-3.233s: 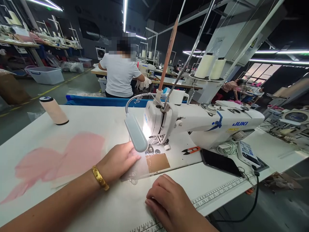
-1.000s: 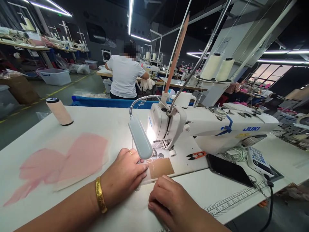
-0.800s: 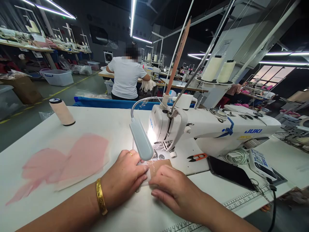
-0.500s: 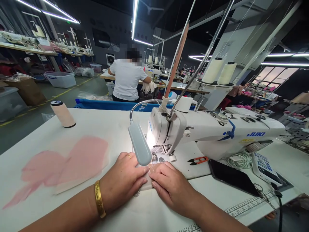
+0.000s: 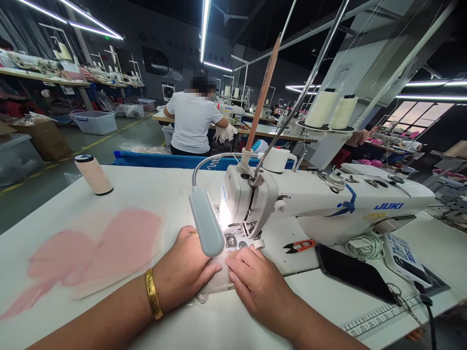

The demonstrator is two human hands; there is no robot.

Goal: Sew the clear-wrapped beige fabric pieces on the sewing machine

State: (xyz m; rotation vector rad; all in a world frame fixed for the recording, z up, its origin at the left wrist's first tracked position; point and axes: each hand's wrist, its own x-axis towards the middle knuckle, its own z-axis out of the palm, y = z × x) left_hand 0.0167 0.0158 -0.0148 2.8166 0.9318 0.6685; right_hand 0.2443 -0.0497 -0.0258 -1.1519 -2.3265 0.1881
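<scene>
1. Bare hands work close to the needle area of a white sewing machine [image 5: 328, 194]; a sheer, pale piece [image 5: 223, 283] lies flat beneath and between them, just in front of the presser foot.
2. The left hand [image 5: 182, 272] lies low over the piece, its thumb reaching inward. The right hand [image 5: 260, 287] bends its fingers, tips drawn narrow at the piece's other side. Whether either grip pinches the material cannot be told.
3. The chief risk, by judgement, is fingertips straying under the foot, as both hands sit so near it. Thin material could also pucker or skew should the hands pull unevenly.
4. The grey lamp [image 5: 206, 223] hangs directly over the left fingers, partly hiding them; a lifted hand could knock it.
5. To the right, orange-handled snips [image 5: 299, 246] and a black phone [image 5: 355, 272] narrow the room; a wide elbow swing could nudge the phone. A key chain [image 5: 404, 304] reaches the near edge.
6. Open tabletop [image 5: 156, 184] stretches beyond the lamp toward a peach thread cone [image 5: 94, 176], while pink fabric [image 5: 127, 238] borders the left forearm, where a sleeve-side drag could crease it.
</scene>
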